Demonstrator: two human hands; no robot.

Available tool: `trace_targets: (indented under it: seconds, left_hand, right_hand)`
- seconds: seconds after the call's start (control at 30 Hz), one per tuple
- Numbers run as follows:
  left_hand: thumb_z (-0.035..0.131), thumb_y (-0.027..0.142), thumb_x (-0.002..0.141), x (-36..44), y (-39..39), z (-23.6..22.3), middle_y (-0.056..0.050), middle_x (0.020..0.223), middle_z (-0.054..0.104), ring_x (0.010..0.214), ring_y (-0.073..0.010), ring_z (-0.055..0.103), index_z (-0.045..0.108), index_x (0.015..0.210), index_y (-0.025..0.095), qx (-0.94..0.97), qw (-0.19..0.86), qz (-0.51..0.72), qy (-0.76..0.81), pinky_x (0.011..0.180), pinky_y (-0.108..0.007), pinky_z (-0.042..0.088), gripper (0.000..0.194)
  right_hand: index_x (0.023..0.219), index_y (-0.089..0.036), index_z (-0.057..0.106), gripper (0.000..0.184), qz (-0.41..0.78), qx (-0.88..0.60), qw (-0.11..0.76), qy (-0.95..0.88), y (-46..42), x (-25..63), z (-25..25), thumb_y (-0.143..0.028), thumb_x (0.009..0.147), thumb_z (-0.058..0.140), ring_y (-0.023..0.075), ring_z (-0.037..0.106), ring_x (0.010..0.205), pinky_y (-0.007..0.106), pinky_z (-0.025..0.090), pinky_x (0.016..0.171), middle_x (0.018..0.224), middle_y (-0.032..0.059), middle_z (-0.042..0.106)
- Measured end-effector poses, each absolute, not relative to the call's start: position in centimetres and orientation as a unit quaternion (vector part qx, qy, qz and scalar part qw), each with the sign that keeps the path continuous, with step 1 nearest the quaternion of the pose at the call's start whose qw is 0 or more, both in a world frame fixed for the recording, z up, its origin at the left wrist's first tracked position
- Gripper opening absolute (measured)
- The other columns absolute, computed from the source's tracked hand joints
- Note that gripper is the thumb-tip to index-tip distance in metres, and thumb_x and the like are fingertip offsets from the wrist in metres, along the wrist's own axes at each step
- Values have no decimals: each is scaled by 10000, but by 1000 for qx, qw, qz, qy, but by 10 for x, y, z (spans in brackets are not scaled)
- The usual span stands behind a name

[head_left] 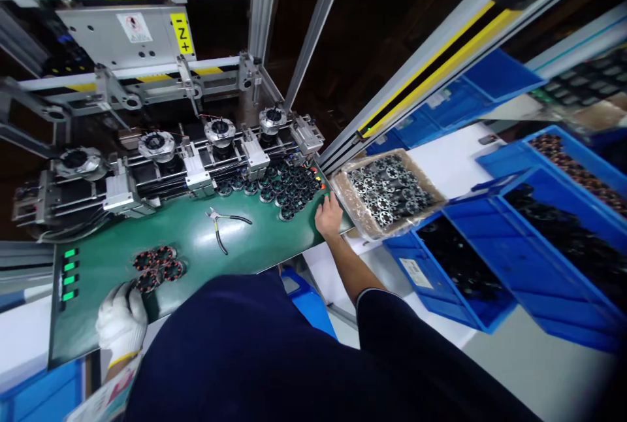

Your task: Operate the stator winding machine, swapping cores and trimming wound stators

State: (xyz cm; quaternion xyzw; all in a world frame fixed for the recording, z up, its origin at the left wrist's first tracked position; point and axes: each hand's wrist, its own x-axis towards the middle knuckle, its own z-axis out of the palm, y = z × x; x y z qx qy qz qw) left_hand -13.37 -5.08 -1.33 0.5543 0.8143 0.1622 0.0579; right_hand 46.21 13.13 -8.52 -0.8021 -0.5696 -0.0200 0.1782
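Observation:
My left hand (121,319), in a white knit glove, rests on the near left edge of the green worktop (189,232). Its fingers lie stretched out beside a small cluster of round motor stators (159,266) with reddish-orange parts; no grip on them shows. My bare right hand (328,216) is at the worktop's right end, fingers reaching forward at a small green button (326,195). Whether a fingertip presses it I cannot tell. Left of that hand stand many dark round parts (287,190) in a group. Diagonal cutters (219,227) lie with handles apart mid-worktop.
Behind the worktop runs a metal fixture (198,177) with several round silver housings (219,131). A lined carton (375,229) of metal rings stands at right. Blue bins (441,298) of dark parts are beyond it. Green-lit indicators (70,275) sit at the left end.

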Motion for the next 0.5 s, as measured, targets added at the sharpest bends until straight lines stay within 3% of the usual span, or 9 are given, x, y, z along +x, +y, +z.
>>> trace_targets:
  seconds: [0.07, 0.17, 0.5]
  left_hand:
    - [384, 483, 979, -131, -47, -10, -213, 1348, 655, 1225, -422, 631, 661, 1274, 139, 541, 30, 160, 825, 1069, -570, 507, 531]
    - [368, 489, 1006, -129, -45, -8, -211, 1301, 686, 1195, -381, 656, 698, 1224, 95, 544, 15, 159, 824, 1046, -509, 528, 558]
    - [430, 440, 1014, -123, -50, -16, -174, 1276, 703, 1185, -325, 634, 702, 1197, 132, 539, -17, 179, 823, 1026, -464, 507, 450]
  right_hand:
    - [1424, -12, 540, 541, -23, -798, 176, -576, 131, 463, -86, -237, 952, 402, 342, 485, 1391, 514, 444, 1122, 1493, 276, 522]
    - [1456, -11, 498, 567, -27, -795, 178, -579, 130, 465, -87, -233, 942, 409, 340, 530, 1335, 502, 462, 1093, 1413, 281, 575]
    - [1420, 28, 486, 623, -43, -780, 196, -593, 129, 469, -84, -300, 897, 402, 370, 590, 1244, 512, 500, 1013, 1326, 315, 602]
